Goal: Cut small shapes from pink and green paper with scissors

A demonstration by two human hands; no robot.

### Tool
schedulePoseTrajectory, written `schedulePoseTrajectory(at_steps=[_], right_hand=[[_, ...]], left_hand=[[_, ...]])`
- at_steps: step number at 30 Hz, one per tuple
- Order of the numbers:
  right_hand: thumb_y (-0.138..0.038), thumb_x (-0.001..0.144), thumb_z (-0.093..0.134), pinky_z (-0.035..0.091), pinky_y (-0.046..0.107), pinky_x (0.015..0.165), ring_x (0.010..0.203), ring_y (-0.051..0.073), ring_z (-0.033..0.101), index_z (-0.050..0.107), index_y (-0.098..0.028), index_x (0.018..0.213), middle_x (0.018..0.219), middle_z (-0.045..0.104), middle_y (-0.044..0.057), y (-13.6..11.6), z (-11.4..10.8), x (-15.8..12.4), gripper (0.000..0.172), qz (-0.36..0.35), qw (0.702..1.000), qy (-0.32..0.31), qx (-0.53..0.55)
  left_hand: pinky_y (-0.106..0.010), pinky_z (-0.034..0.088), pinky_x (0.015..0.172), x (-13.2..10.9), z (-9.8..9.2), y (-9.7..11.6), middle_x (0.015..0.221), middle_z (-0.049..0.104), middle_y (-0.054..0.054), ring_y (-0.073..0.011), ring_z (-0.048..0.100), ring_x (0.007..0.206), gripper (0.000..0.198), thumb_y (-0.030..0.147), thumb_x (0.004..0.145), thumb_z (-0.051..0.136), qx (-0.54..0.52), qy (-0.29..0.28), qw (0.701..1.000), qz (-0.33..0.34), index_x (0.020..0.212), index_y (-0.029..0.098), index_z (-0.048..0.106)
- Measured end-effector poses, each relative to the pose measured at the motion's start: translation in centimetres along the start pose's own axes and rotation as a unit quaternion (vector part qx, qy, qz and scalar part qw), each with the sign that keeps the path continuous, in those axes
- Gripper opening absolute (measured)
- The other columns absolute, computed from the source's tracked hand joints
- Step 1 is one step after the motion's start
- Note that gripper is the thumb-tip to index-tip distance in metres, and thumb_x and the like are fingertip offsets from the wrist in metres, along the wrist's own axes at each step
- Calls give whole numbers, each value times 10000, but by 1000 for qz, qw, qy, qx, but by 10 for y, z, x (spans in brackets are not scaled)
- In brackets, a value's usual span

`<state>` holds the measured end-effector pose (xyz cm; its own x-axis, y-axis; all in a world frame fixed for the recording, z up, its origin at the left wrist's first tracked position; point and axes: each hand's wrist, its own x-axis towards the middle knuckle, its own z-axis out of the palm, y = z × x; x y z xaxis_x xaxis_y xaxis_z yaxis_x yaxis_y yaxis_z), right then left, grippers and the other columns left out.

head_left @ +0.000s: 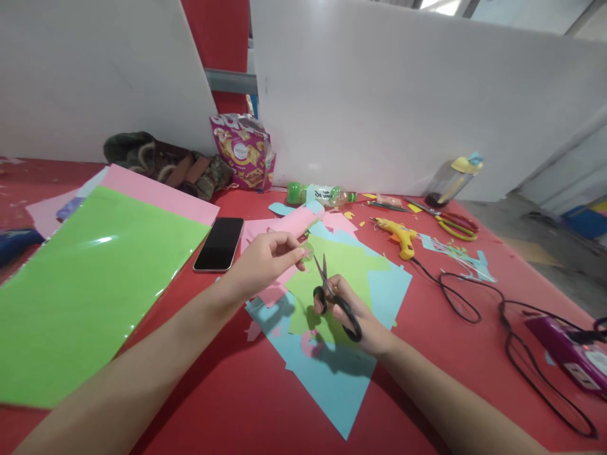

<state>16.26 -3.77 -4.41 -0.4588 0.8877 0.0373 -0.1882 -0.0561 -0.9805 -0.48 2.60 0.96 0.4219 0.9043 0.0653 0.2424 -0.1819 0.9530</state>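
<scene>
Between thumb and forefinger, my left hand (268, 262) pinches a small round green paper piece (308, 252) with a pinkish star-like shape on it. My right hand (358, 316) has its fingers through the black handles of a pair of scissors (327, 284). The blades are parted and point up towards the paper piece, close to its right edge. Below both hands lie green paper (332, 265) and blue paper (341, 398), overlapping. A pink cut-out ring (312, 343) rests on these sheets, and a pink paper roll (296, 221) lies behind my left hand.
A phone (219, 244) and a glossy green sheet pack (104, 272) lie to the left. On the right are a yellow glue gun (396, 235) with a trailing cord, larger scissors (455, 224) and a purple power strip (566, 351). A bottle (320, 194) lies near the white wall.
</scene>
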Motion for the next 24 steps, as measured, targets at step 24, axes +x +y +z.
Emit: schedulePoseTrajectory(at_steps=[24], right_hand=[[-509,725,506,358,288,616,627,100,416,293,-215,805,729,412,-17,0,2,-3,373,45,998,-14,39]], left_hand=[[-224,414,620,-5,22,-6,588,555,12,-106,537,605,176,236,759,458,73,37,996,-20,607,157,497]])
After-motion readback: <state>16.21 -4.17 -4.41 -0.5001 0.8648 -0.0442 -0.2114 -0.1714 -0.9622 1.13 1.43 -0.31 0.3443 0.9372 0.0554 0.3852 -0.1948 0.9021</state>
